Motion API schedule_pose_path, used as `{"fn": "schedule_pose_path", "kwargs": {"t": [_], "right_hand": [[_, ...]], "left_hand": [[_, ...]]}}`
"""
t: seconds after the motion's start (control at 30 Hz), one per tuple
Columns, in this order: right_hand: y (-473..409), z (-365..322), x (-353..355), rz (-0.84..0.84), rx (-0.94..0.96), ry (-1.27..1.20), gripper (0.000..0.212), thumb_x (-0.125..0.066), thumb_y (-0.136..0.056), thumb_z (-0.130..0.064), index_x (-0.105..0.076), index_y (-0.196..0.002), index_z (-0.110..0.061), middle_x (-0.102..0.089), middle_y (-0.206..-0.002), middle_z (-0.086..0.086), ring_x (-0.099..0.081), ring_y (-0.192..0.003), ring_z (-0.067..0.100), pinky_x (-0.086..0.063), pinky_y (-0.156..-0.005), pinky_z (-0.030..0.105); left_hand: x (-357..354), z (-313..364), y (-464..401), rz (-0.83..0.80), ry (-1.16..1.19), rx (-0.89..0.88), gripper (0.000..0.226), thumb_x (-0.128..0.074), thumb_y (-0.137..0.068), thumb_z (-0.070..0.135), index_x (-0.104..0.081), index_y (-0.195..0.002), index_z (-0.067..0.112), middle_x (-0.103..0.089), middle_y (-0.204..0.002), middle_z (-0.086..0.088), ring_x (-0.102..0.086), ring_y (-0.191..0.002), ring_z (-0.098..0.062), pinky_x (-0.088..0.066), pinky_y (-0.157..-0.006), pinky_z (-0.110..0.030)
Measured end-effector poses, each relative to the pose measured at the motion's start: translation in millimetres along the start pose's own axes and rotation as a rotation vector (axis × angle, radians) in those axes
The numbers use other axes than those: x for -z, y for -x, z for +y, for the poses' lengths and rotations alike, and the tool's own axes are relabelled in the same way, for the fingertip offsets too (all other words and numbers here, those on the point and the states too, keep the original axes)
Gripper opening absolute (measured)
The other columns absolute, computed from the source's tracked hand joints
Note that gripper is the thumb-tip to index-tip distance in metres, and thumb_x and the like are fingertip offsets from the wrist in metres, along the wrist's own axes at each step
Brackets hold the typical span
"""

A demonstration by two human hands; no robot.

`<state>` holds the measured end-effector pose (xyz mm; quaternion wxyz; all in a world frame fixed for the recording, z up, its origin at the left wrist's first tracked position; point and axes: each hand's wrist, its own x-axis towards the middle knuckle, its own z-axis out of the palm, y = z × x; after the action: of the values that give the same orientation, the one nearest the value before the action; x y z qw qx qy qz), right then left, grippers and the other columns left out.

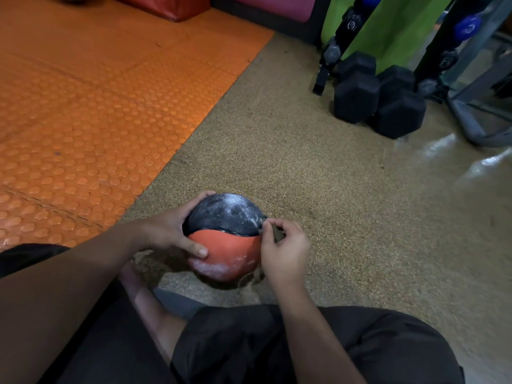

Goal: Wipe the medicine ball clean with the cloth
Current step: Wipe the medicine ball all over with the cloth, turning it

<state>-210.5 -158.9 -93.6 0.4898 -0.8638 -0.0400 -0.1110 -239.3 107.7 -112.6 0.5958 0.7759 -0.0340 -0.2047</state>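
Observation:
The medicine ball (225,239) is black on top and red below, with white dusty smears on both halves. It sits low in the frame, just above my crossed legs. My left hand (171,228) grips its left side, fingers over the top and thumb on the red part. My right hand (285,246) is at the ball's right edge with its fingers curled, pinching a small dark cloth (278,234) against the seam. Most of the cloth is hidden in my fingers; a frayed bit hangs below the ball.
The speckled tan floor (304,162) lies ahead. An orange studded mat (97,106) covers the left. Black hex dumbbells (379,98) and a rack's metal frame (471,112) stand at the upper right. My legs in dark trousers (277,347) fill the bottom.

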Motion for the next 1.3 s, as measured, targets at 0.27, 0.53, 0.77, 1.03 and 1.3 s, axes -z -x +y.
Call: {"fn": "schedule_pose_path", "kwargs": {"t": [0.27,0.53,0.77,1.03,1.3], "right_hand": [[28.8,-15.7,4.0,-0.090,0.106,0.021,0.006,-0.070,-0.093,-0.021,-0.076,-0.094,-0.021,-0.066,-0.094,-0.012,-0.064,-0.088,0.002,-0.053,-0.083,0.020],[43.7,-22.5,2.5,-0.116,0.155,-0.029,0.006,-0.068,-0.091,-0.025,-0.073,-0.090,-0.024,-0.067,-0.092,-0.010,-0.065,-0.087,0.006,-0.053,-0.081,0.024],[12.9,-8.9,-3.9,0.019,-0.090,-0.026,0.006,-0.069,-0.093,-0.022,-0.074,-0.089,-0.025,-0.071,-0.090,-0.009,-0.067,-0.084,0.005,-0.057,-0.081,0.031],[-13.8,6.3,-7.8,-0.078,-0.256,-0.109,0.012,-0.068,-0.095,-0.026,-0.077,-0.090,-0.021,-0.074,-0.087,-0.010,-0.070,-0.084,0.005,-0.058,-0.083,0.034],[-7.9,13.9,-9.6,-0.196,-0.303,-0.268,0.004,-0.076,-0.091,-0.027,-0.074,-0.088,-0.030,-0.077,-0.092,-0.007,-0.073,-0.090,0.012,-0.059,-0.086,0.039]], "left_hand": [[-1.9,0.9,3.7,-0.035,-0.026,-0.028,0.125,-0.096,-0.066,-0.004,-0.021,-0.153,0.046,-0.055,-0.146,0.024,-0.054,-0.135,0.005,-0.049,-0.107,-0.021],[-0.5,-3.4,5.4,-0.032,-0.049,-0.053,0.126,-0.100,-0.059,0.019,-0.022,-0.152,0.053,-0.054,-0.146,0.030,-0.055,-0.138,-0.002,-0.049,-0.109,-0.025],[-2.1,-3.1,3.6,-0.042,0.005,-0.019,0.127,-0.100,-0.065,0.007,-0.021,-0.154,0.050,-0.056,-0.144,0.029,-0.056,-0.137,-0.003,-0.051,-0.106,-0.025],[3.0,-7.7,1.5,-0.029,0.020,0.019,0.144,-0.106,-0.052,0.041,-0.013,-0.162,0.049,-0.043,-0.161,0.008,-0.049,-0.145,-0.009,-0.043,-0.120,-0.044],[30.6,11.1,14.5,-0.108,-0.056,0.156,0.127,-0.101,-0.055,0.048,-0.019,-0.148,0.077,-0.034,-0.159,0.028,-0.054,-0.135,-0.008,-0.056,-0.100,-0.036]]}}
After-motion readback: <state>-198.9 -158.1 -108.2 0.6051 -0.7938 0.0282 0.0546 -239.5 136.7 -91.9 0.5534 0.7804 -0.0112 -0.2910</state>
